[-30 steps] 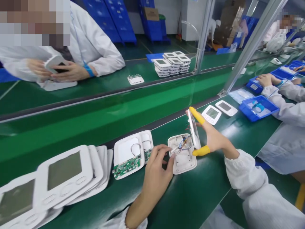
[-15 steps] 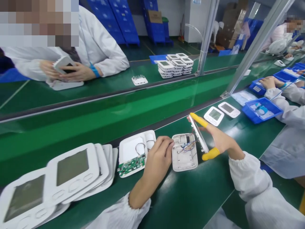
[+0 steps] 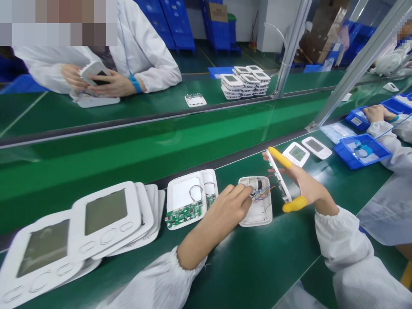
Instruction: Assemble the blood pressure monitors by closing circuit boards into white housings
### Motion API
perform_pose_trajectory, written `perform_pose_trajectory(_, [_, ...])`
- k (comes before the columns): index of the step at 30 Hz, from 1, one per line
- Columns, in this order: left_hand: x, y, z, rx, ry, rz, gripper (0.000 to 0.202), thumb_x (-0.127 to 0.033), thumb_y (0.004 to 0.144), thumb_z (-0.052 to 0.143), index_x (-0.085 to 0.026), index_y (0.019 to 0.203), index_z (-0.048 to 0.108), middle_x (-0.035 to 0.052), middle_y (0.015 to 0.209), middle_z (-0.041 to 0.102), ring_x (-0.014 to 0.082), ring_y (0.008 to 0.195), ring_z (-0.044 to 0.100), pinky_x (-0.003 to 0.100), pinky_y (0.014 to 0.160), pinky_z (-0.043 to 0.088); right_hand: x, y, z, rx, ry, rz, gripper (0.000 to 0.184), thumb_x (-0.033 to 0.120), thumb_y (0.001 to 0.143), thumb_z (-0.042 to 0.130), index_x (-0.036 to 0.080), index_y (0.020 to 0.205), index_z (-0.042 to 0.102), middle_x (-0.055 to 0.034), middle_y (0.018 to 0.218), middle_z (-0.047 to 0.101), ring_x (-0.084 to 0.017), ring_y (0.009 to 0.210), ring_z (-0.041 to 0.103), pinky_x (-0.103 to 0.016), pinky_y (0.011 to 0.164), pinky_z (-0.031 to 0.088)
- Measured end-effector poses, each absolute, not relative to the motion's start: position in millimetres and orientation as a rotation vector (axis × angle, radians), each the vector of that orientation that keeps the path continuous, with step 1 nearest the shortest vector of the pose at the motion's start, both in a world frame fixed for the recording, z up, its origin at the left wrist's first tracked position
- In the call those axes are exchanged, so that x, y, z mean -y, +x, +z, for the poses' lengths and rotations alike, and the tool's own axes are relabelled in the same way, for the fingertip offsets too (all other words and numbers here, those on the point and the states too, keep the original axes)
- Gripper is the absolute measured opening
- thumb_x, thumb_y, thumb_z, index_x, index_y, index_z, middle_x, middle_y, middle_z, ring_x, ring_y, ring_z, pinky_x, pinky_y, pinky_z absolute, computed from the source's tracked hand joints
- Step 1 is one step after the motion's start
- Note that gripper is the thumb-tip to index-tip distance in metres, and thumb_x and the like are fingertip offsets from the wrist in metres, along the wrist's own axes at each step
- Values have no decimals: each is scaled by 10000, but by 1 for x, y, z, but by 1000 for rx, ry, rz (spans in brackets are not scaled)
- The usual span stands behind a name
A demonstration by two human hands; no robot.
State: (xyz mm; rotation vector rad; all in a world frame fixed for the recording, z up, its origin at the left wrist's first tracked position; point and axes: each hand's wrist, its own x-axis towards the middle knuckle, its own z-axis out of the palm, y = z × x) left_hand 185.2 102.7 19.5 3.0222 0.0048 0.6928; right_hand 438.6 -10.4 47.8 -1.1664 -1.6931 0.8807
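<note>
Probably light, stiff, kinda fragile at the wires (image 3: pixel 264 192), so pinching the panel (image 3: pixel 279 177) edge-to-edge with right hand (image 3: pixel 307 185), left hand (image 3: pixel 230 206) in the shell (image 3: pixel 257 214), can't tell if gripping.

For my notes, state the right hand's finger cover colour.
Yellow; the finger covers show best in the head view.

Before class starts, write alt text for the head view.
The right hand, wearing yellow finger cots, holds a white panel tilted beside an open white casing with coloured wires; the left hand reaches over the casing. Screen panels overlap further left.
</note>
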Motion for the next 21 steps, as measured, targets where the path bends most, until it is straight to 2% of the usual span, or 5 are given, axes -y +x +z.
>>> perform_pose_trajectory(5, [-113, 184, 13, -165, 2710, 777, 226, -26, 1017, 447, -152, 994, 633, 95, 1012, 640, 201, 868, 601, 305, 713, 507, 14, 445, 48, 1645, -1084, 977, 1274, 458, 622, 961, 338, 1662, 236, -98, 1753, 227, -396, 1594, 267, -561, 1258, 334])
perform_pose_trajectory(10, [-116, 182, 16, -293, 2512, 840, 215, -37, 1038, 437, -160, 1009, 612, 48, 949, 604, 149, 811, 617, 264, 704, 512, 14, 454, 47, 1637, -1052, 1074, 1267, 561, 611, 946, 305, 1654, 273, -112, 1752, 220, -406, 1613, 202, -568, 1256, 327])
perform_pose_trajectory(15, [-112, 177, 15, -199, 2586, 791, 298, 18, 995, 409, -159, 1024, 647, 79, 988, 635, 173, 849, 630, 272, 699, 529, 15, 455, 46, 1625, -1060, 1088, 1249, 648, 617, 909, 287, 1645, 300, -116, 1748, 231, -407, 1609, 215, -564, 1253, 331])
perform_pose_trajectory(21, [-103, 172, 15, 35, 2988, 675, 376, 89, 922, 347, -97, 1021, 658, 155, 1010, 682, 261, 888, 637, 392, 739, 594, 16, 454, 48, 1629, -1058, 1086, 1259, 621, 614, 923, 313, 1652, 282, -105, 1741, 254, -402, 1600, 241, -552, 1239, 357])
